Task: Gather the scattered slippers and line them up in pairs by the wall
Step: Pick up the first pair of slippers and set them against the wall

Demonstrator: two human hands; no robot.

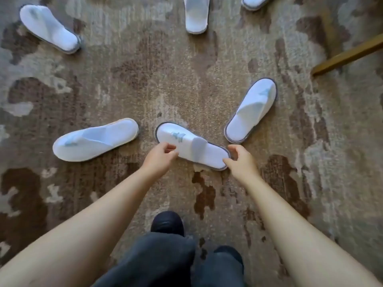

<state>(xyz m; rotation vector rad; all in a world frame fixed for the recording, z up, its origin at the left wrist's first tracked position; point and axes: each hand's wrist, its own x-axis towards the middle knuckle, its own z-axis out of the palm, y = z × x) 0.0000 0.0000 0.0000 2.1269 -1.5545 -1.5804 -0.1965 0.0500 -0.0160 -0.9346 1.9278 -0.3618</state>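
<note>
Centre: a slipper (pixel 191 148) lies slantwise on the carpet (pixel 310 183), just ahead of the person's shoes (pixel 167 222).
Hands: the left hand (pixel 160 155) is at that slipper's near left edge, the right hand (pixel 241 160) at its right end, fingertips touching it.
Left of centre: a second slipper (pixel 95 139) lies near it, apart.
Right of centre: a third slipper (pixel 251 110), close beside the centre one's right end.
Far left: a fourth slipper (pixel 48 27), well apart.
Far middle: a fifth slipper (pixel 196 14), cut by the top edge.
Far right: a sixth slipper (pixel 256 2), mostly out of view.
Right edge: a wooden leg (pixel 348 55) slants onto the carpet.
</note>
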